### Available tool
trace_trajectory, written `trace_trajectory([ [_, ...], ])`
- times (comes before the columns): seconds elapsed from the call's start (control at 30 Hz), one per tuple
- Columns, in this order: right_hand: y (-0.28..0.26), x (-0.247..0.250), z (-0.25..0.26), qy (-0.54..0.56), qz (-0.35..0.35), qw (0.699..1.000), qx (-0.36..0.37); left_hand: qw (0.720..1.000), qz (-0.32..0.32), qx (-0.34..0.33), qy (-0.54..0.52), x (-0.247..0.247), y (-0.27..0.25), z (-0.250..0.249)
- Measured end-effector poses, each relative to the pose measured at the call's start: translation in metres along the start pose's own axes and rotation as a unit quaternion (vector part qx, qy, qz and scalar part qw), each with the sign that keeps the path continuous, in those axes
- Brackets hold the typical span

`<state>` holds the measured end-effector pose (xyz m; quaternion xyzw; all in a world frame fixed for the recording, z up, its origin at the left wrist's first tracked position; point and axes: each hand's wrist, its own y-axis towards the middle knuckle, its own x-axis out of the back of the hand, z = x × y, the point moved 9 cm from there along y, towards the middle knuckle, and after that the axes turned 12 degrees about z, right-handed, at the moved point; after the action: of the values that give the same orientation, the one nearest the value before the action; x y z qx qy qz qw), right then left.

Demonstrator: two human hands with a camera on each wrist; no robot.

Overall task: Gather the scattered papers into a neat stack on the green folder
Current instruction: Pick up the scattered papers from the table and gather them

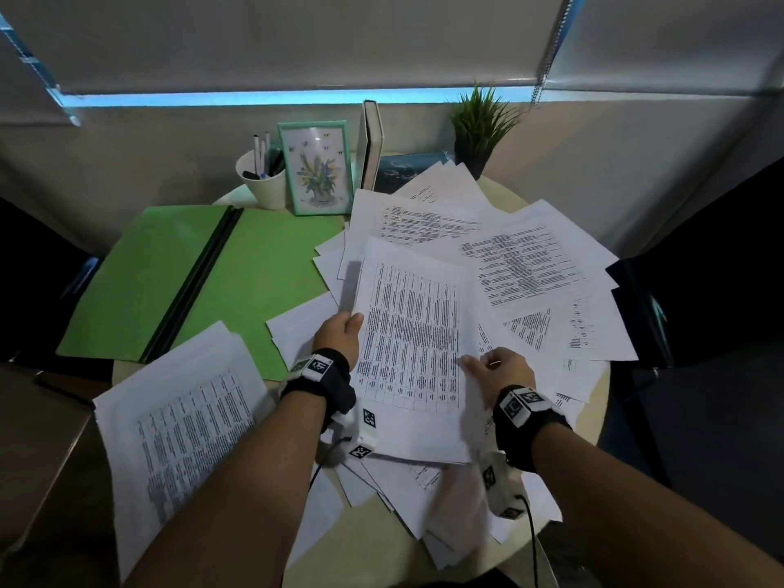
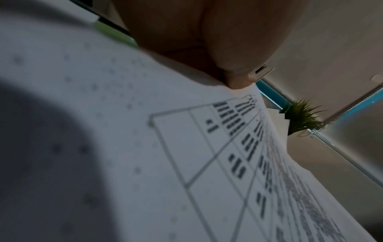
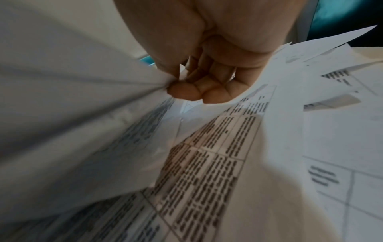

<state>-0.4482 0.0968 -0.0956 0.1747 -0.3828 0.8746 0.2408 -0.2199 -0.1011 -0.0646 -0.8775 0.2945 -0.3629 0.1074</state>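
Head view: I'm mid-gather, nothing stacked on the green folder [image 1: 259, 265] yet. It lies open on the table [image 1: 594, 401], up and to the left of my left grip, with stray sheets overlapping its near and right edges. Left hand [image 1: 339, 337] has its thumb over the left edge of a lifted bundle [image 1: 411, 345] topped by a table-printed sheet; right hand [image 1: 500, 367] grips the bundle's right side, fingers under, thumb on top. The scattered papers [image 1: 522, 265] fan out beyond and right of both grips; one more pile [image 1: 182, 426] sits near-left of my left forearm.

Left wrist view: thumb tip [image 2: 238, 80] pressed on the printed sheet's edge; fingers underneath hidden, so I judge the grip closed on the bundle, a pinch rather than a fist. A sliver of green shows just past the hand.

Right wrist view: fingers [image 3: 199, 88] curled tight, pinching several bunched sheets that crease at the grip. More loose sheets lie flat below and to the right.

Next move, my judgement: carry the bundle left onto the folder, square its edges, then return for the rest. Bunched sheets may slip or crumple.
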Motion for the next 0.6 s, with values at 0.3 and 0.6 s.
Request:
trace_trajectory([
  [0.3, 0.017, 0.006, 0.02, 0.016, -0.032, 0.999, -0.02, 0.998, 0.023, 0.026, 0.047, 0.012, 0.048, -0.011],
  [0.6, 0.024, 0.004, 0.012, -0.088, -0.086, 0.989, -0.08, 0.997, 0.031, 0.062, 0.043, 0.006, 0.066, 0.003],
])
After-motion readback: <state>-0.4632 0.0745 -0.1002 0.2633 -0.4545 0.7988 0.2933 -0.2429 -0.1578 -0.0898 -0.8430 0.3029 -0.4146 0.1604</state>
